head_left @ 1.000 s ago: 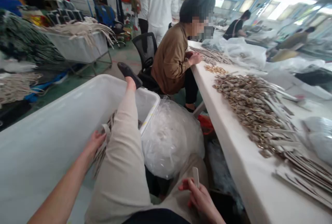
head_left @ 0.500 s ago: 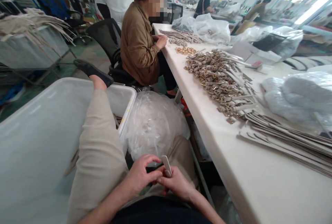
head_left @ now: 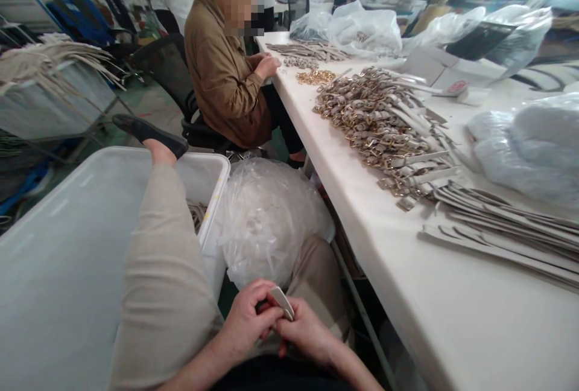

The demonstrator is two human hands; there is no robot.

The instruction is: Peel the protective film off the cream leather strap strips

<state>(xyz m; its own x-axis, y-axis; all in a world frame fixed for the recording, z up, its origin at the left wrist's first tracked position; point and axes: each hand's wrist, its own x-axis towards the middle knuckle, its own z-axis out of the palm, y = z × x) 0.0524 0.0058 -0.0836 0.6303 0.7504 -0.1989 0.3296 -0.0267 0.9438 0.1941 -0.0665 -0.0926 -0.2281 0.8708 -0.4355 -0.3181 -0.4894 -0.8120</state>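
Note:
Low over my lap, my left hand [head_left: 246, 317] and my right hand [head_left: 309, 330] meet around a short pale strap [head_left: 283, 302]. Its flat end sticks up between them, tilted to the left. The right thumb and fingers pinch it lower down, while the left fingertips close on it from the other side. Whatever lies beneath the fingers is hidden. On the white table [head_left: 362, 222] to the right is a heap of straps with gold-coloured metal buckles [head_left: 371, 119]. Nearer me lies a stack of long pale straps [head_left: 506, 237].
My left leg rests across a large white plastic bin [head_left: 90, 162]. A bulging clear plastic bag [head_left: 266, 216] stands between bin and table. Beyond it a co-worker in a brown jacket [head_left: 226, 71] sits at the table, near small gold-coloured metal parts [head_left: 315, 77]. Plastic bags [head_left: 534, 143] lie on the right.
My left fingers have closed in on the strap, and its upper end leans further left. The view has shifted slightly, with the co-worker now further left in the picture.

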